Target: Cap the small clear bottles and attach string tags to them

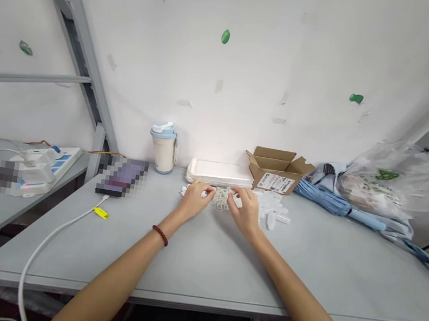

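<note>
My left hand (pixel 194 202) is over the desk with thumb and fingertips drawn together; a small white bit shows near the thumb, and what is pinched is too small to name. My right hand (pixel 246 212) faces it, also in a pinch, with something thin and pale at the fingertips that I cannot make out. Between the two hands lies a tangled pile of small beige loops (pixel 220 199). Small white pieces, partly hidden, sit behind my left hand. Beside my right hand is a heap of translucent white plastic pieces (pixel 273 209).
Behind the hands stand a white tray-like box (pixel 220 172), an open cardboard box (pixel 278 170) and a lidded cup (pixel 164 148). A phone (pixel 123 177) on a white cable lies left. A folded blue umbrella (pixel 327 200) and a plastic bag (pixel 387 181) lie right.
</note>
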Tool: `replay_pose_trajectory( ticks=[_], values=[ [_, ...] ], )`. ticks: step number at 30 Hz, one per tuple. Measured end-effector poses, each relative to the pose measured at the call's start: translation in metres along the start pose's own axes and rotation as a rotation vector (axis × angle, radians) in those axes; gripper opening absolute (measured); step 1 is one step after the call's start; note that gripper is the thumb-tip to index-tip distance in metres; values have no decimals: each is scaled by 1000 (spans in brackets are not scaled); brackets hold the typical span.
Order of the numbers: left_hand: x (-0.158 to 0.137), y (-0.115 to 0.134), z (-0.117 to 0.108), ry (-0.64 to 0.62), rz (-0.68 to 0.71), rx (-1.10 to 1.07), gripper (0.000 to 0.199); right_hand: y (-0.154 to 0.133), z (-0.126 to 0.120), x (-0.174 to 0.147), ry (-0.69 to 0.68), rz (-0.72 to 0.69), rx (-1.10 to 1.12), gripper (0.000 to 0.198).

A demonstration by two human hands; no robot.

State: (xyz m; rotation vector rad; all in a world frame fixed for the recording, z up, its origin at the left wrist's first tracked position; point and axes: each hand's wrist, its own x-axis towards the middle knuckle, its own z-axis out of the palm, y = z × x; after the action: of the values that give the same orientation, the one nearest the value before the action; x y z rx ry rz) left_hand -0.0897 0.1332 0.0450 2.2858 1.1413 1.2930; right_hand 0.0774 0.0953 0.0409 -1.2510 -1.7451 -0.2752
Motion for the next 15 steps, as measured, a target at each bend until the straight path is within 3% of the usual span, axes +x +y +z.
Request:
replay_pose_trajectory(
  ticks=[3, 8, 11, 15],
  values=[
    [1, -1, 1, -30, -122, -108, 14, -1, 1, 2, 45, 96, 137, 16],
    [6, -6, -6, -54, -313, -493, 26, -2, 11, 17, -44, 213, 267, 17],
    [9, -12, -17, 74, -447, -609, 26, -2, 27, 31, -203, 272, 282, 12],
    [10, -24, -27, 247, -542, -563, 25, -3, 51, 45, -363, 309, 206, 8]
  ],
)
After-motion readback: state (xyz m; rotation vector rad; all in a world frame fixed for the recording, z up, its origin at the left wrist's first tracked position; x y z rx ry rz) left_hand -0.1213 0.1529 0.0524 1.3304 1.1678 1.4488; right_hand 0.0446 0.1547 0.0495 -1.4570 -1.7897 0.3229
